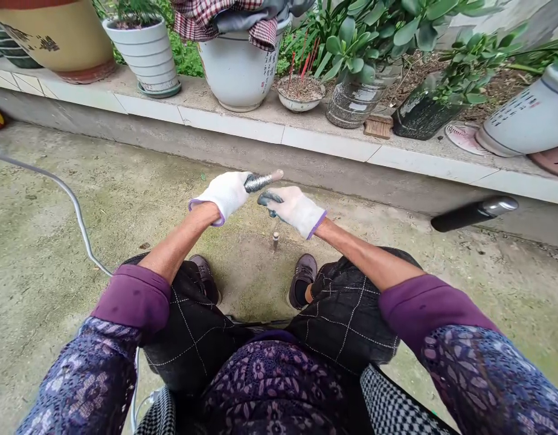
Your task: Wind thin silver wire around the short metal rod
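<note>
My left hand (225, 192), in a white glove with a purple cuff, is closed round a silvery ribbed rod-like piece (259, 182) with a pale brown tip pointing right. Close beside it, my right hand (293, 206) wears a matching glove with dark-coated fingers. Those fingers are curled together just below the rod's tip; whatever they may hold is hidden. On the concrete below the hands, between my shoes, stands a small brownish bottle-like object (275, 240) with a light top.
A low tiled ledge (229, 119) carries potted plants, a white pot (240, 69) draped with cloth, and a bowl (301, 99) with red sticks. A black cylinder with a silver top (473, 212) leans near the wall. A grey hose (75, 205) curves along the left.
</note>
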Demonstrator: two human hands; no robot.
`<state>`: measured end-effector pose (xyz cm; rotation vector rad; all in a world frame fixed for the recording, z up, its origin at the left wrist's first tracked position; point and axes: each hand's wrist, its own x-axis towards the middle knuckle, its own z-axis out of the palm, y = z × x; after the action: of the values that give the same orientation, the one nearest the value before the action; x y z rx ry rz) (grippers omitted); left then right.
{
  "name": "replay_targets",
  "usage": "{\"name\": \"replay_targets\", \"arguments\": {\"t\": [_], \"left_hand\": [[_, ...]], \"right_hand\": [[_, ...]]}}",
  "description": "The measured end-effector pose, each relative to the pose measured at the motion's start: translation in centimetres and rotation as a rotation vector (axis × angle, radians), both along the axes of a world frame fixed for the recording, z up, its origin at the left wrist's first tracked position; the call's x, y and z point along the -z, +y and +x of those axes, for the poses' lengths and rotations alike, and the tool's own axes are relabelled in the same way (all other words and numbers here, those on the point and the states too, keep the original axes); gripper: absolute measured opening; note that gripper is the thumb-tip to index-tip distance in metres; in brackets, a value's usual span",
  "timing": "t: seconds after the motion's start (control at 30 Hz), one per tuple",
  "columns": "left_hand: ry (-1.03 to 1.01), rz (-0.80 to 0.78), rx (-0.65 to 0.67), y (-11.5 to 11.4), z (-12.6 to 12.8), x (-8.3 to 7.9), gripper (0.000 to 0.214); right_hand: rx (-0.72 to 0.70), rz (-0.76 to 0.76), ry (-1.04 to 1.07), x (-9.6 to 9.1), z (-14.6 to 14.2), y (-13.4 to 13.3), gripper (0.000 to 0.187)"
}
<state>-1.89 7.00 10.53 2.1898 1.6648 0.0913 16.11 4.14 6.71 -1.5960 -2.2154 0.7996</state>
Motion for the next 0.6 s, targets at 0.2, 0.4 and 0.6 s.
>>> {"name": "replay_targets", "arguments": {"t": [0.2,0.4,0.6], "left_hand": [[0.267,0.121,0.006,0.5,0.2,1.2,0.037],[0.192,0.135,-0.144,2.4,-1.2,1.1,0.036],[0.267,0.001,-0.047,2.6,-0.8,1.9,0.035]], "right_hand": [[-0.185,-0.025,-0.537,-3.2,-1.4,-0.6,0.031],[-0.175,-0.007,-0.591,-4.5,-2.3,-0.5,0.035],[-0.222,0.126,-0.655,-5.6,-1.6,-0.3,0.030]]}}
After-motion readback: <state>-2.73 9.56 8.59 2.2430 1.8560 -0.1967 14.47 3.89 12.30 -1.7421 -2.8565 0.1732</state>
